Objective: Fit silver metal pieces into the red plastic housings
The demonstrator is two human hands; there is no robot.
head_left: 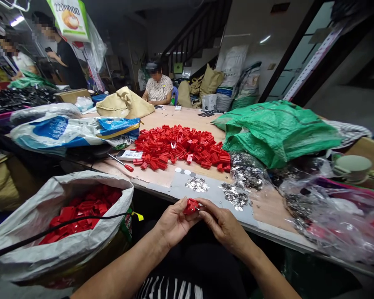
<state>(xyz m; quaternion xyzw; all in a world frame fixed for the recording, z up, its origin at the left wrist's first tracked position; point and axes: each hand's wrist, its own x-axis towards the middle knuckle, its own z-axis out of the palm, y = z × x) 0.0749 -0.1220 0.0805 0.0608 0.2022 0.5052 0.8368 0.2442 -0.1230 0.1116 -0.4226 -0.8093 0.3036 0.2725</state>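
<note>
My left hand (173, 223) grips a small red plastic part (191, 205) just below the near edge of the table (162, 176). My right hand (222, 222) meets it from the right, its fingertips pinched against the same part; a small metal piece seems to sit between them, too small to be sure. A heap of the same red parts (180, 147) lies on the table ahead. Small shiny metal pieces (197, 184) lie in piles right in front of my hands. At my left, an open white sack (59, 224) holds more red parts (81, 211).
A green sack (277, 131) and clear plastic bags (333, 216) fill the table's right side. A blue-white bag (71, 132), a red-handled screwdriver (121, 162) and a black cable (65, 226) are on the left. One person sits at the far end (158, 87); two others stand at back left.
</note>
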